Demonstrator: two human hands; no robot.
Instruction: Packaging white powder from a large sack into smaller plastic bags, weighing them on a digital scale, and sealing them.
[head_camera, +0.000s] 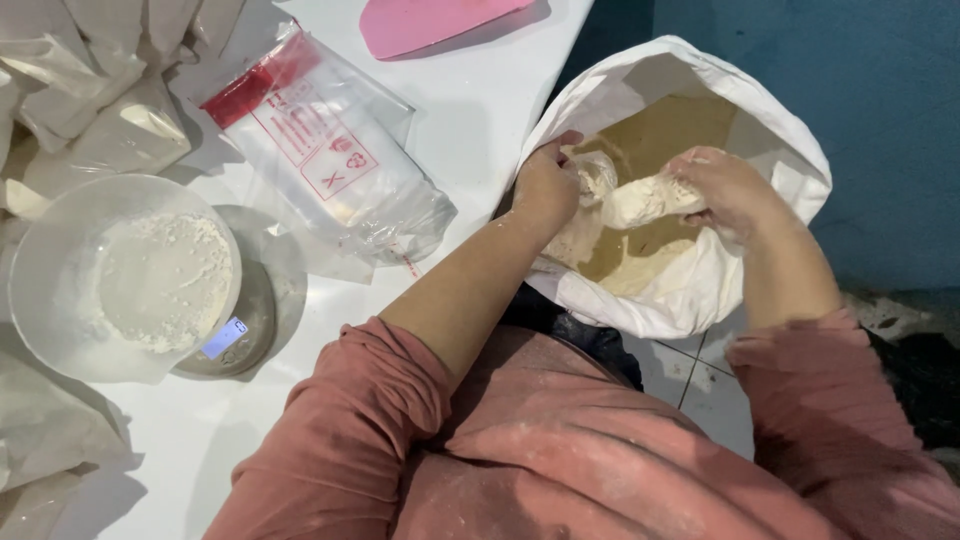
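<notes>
Down inside the white sack (790, 170), at about two o'clock from the person's chest, both hands work in the flour (640, 265). The left hand (545, 185) curls its fingers over the sack's inner lining near the rim, gripping the fabric. The right hand (725, 190) is closed around a small clear bag (645, 200) that looks partly filled with flour, held above the loose flour. At nine o'clock, on the white table (480, 110), a clear bowl (60, 250) with a modest heap of flour sits on a round scale (265, 300). An unfilled printed zip bag (335, 170) lies at eleven o'clock, and tied-off filled bags (100, 110) cluster at ten o'clock. Judging by this, several portions are packed, one weighing is under way, and much flour is left in the sack.
</notes>
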